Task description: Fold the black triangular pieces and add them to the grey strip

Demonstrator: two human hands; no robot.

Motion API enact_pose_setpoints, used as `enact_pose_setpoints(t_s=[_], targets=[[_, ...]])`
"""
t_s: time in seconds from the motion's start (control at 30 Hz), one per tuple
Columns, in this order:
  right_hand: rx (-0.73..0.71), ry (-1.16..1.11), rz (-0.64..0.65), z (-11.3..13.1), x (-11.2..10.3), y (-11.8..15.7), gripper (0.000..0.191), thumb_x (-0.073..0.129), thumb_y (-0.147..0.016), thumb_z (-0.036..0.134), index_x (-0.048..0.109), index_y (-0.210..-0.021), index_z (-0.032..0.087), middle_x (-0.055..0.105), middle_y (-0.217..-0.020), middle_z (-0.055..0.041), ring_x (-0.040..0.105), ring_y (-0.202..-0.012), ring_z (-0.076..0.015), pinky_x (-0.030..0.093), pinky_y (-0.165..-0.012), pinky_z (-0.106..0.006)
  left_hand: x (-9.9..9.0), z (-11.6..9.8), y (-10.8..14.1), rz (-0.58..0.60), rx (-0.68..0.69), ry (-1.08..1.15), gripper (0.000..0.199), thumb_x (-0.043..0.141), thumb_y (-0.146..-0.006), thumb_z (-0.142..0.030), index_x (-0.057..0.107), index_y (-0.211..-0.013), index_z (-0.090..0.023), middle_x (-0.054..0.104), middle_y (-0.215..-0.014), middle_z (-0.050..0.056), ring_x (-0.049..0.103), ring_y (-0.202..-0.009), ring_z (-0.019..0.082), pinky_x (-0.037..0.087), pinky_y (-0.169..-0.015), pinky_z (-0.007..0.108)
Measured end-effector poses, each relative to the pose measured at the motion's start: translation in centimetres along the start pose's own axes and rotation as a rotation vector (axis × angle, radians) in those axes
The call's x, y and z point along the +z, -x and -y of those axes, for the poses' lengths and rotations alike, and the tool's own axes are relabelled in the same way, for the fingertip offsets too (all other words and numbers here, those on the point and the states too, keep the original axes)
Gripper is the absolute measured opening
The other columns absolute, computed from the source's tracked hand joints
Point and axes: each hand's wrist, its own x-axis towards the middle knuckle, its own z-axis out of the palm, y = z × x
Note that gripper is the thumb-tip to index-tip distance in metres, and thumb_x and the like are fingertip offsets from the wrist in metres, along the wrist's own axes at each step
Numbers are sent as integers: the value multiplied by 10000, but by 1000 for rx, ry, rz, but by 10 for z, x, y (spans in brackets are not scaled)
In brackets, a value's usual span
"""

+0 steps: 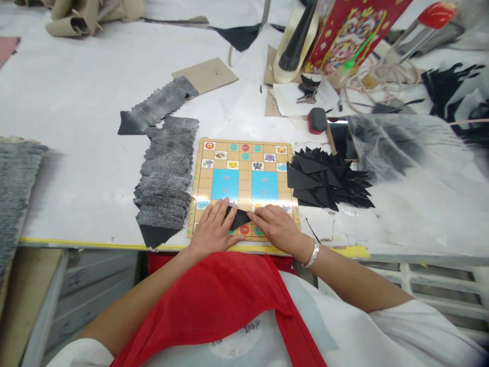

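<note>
A small black piece of sheet material (240,219), perhaps leather, lies on a printed board-game board (244,191). My left hand (214,224) rests on the board with its fingers stretched and spread, its fingertips against the piece's left side. From the other side, my right hand (278,228) lies palm down with its fingers extended, touching the piece's right tip. Left of the board, a long overlapping row of grey-backed pieces (166,168) lies fanned out. A heap of pointed black pieces (328,178) overlaps the board's right edge.
A second fanned strip (160,107) reaches a cardboard piece (206,76). Behind stand a red printed bag (355,35) and a red-capped tool (437,15). Keys (307,94) and a small dark red-edged case (317,121) lie nearby. Clear plastic sheeting (412,148) covers the right side.
</note>
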Motion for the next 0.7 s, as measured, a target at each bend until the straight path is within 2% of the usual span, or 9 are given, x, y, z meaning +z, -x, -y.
enact_pose_setpoints(t_s=[0.07, 0.13, 0.2, 0.27, 0.4, 0.7], targets=[[5, 5, -6, 1, 0, 0, 264, 409, -936, 187, 583, -1119, 113, 600, -941, -102, 446, -826, -196, 354, -697, -325, -7, -5, -2, 4, -35, -9, 705, 356, -867, -621, 405, -1368, -128, 355, -1445, 168, 354, -1317, 326, 240, -1080, 516], [13, 8, -1, 1, 0, -1, 260, 410, -939, 199, 585, -1113, 118, 599, -937, -99, 446, -823, -192, 348, -695, -323, -12, -11, -6, -4, -40, -19, 684, 340, -882, -601, 413, -1360, -117, 351, -1449, 157, 332, -1328, 326, 185, -1095, 548], [19, 10, 10, 2, 0, -1, 256, 413, -940, 212, 588, -1106, 123, 599, -928, -96, 447, -816, -189, 344, -692, -321, -11, -17, -11, -10, -5, -11, 707, 344, -882, -597, 411, -1353, -73, 349, -1445, 176, 308, -1343, 312, 168, -1113, 522], [27, 11, 13, 2, 1, 0, 251, 417, -940, 218, 591, -1099, 130, 601, -916, -90, 449, -812, -187, 342, -693, -320, -6, -20, -15, -3, 35, 20, 729, 370, -876, -590, 409, -1345, -34, 360, -1434, 198, 310, -1345, 292, 206, -1117, 458], [60, -2, -25, 0, 2, 9, 243, 425, -939, 213, 593, -1099, 142, 609, -933, -80, 458, -835, -184, 348, -708, -313, 8, -20, -15, -10, 58, 74, 743, 425, -861, -572, 383, -1356, -19, 364, -1432, 204, 300, -1351, 293, 237, -1112, 413], [78, -10, -26, -1, 2, 18, 250, 435, -934, 218, 596, -1112, 148, 619, -946, -86, 470, -829, -184, 345, -701, -319, 8, -18, -12, -2, 75, 107, 710, 493, -823, -585, 363, -1398, -189, 310, -1471, 168, 241, -1373, 319, 230, -1105, 454]])
